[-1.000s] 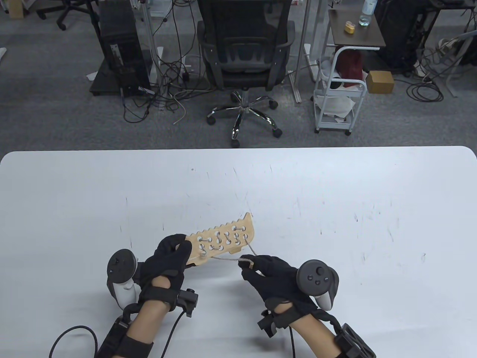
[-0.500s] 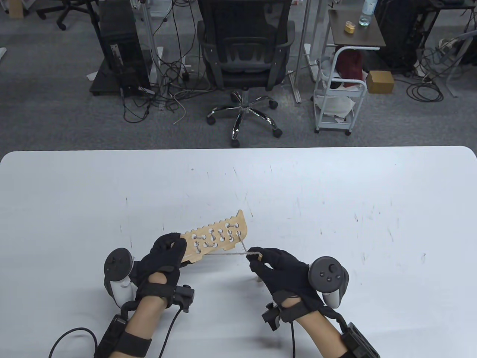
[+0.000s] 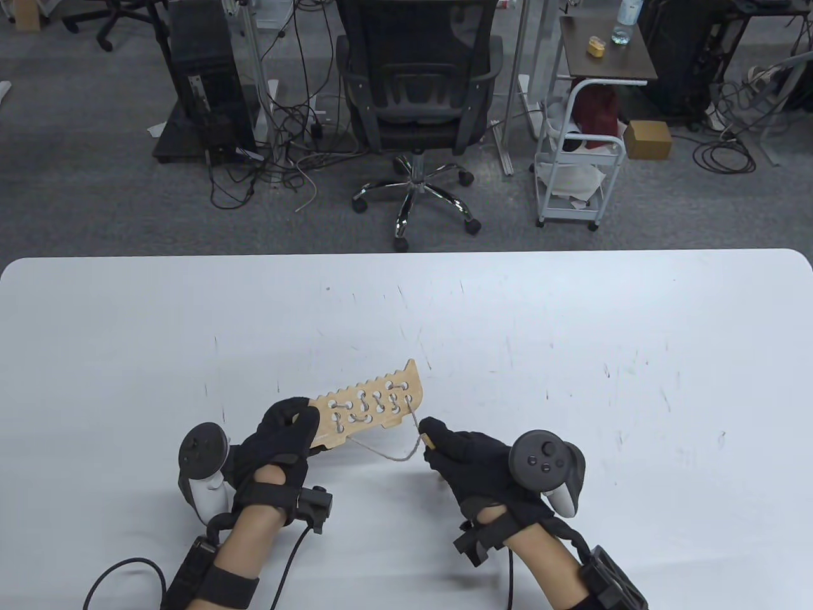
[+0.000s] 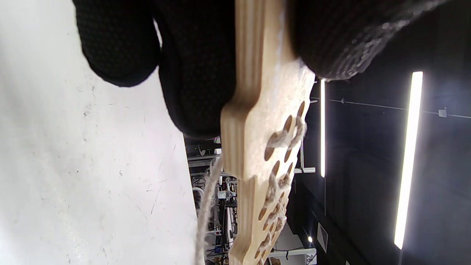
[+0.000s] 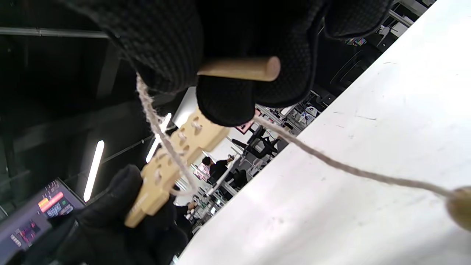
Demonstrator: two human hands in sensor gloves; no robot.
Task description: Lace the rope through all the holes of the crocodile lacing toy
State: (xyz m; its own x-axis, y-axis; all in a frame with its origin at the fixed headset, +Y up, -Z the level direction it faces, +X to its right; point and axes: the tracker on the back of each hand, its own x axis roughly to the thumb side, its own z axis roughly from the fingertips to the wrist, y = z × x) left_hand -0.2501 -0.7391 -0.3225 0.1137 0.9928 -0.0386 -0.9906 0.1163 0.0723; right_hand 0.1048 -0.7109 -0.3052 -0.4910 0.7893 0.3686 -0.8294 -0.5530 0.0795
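A flat wooden crocodile lacing toy with a toothed far edge is held above the white table, laced with grey rope through several holes. My left hand grips its left end, thumb on top; the left wrist view shows the toy edge-on between the fingers. My right hand pinches the wooden needle at the rope's end, just right of and below the toy. A slack loop of rope runs from the toy to that hand.
A black office chair stands beyond the table's far edge, a white trolley to its right and a computer tower with cables to its left. A second rope strand trails to a wooden bead over the table.
My right hand first drew the rope taut to the right, then came back toward the toy, so the rope now sags in a loop. The toy shifted slightly left.
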